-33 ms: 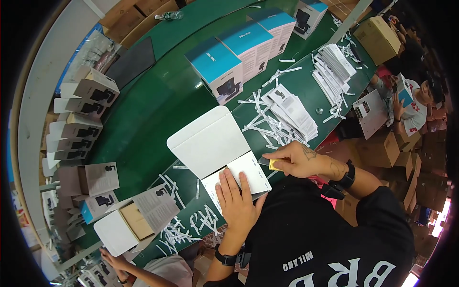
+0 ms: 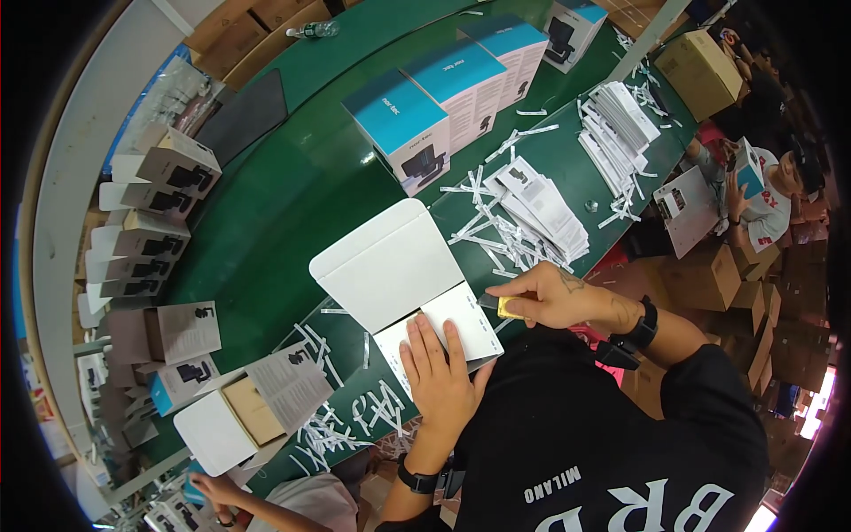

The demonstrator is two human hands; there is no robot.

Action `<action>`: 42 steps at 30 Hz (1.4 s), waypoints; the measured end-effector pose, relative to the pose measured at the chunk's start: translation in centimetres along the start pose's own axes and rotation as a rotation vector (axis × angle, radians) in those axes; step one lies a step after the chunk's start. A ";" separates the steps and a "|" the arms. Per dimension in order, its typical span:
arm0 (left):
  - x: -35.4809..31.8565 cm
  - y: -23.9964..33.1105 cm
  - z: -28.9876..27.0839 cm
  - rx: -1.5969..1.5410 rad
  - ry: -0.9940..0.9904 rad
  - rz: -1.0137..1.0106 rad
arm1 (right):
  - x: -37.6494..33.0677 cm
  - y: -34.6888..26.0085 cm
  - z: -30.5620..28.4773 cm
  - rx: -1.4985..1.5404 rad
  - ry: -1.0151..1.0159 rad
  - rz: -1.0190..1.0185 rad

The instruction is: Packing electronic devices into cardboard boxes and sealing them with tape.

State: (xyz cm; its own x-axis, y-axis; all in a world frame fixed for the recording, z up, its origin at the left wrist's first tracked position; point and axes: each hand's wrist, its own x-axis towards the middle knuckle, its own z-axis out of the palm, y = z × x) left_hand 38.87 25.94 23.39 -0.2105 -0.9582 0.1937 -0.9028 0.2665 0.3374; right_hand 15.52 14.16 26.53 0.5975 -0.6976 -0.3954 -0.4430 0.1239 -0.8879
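Flat on the box, tape cutter at its edge.
My left hand (image 2: 441, 371) presses open-palmed on the white box (image 2: 417, 293) at frame centre on the green desk (image 2: 266, 222); my right hand (image 2: 551, 296) pinches a small yellow cutter (image 2: 508, 308). Light, stiff cardboard, I judge, best held by its edges.

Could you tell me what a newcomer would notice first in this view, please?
The open white box at the centre of the green table, pressed flat by the left hand, while the right hand pinches a small yellow item beside it. Behind stand blue-topped boxes, with white paper strips scattered about.
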 end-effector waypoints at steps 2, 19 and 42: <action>-0.1 0.0 0.0 -0.005 -0.025 0.008 | 0.5 0.4 0.3 0.109 -0.027 0.070; -0.2 0.3 0.2 0.007 0.022 0.001 | 1.2 -1.6 1.4 -0.624 0.258 -0.443; -3.6 -0.6 0.3 -0.143 0.181 0.130 | 5.3 -7.0 8.9 -0.650 0.114 -0.404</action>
State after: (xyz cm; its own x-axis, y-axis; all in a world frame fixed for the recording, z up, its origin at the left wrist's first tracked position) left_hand 40.07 29.21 22.19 -0.2391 -0.8844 0.4009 -0.8076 0.4103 0.4235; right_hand 27.71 15.90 28.55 0.7396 -0.6730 -0.0120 -0.5293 -0.5705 -0.6279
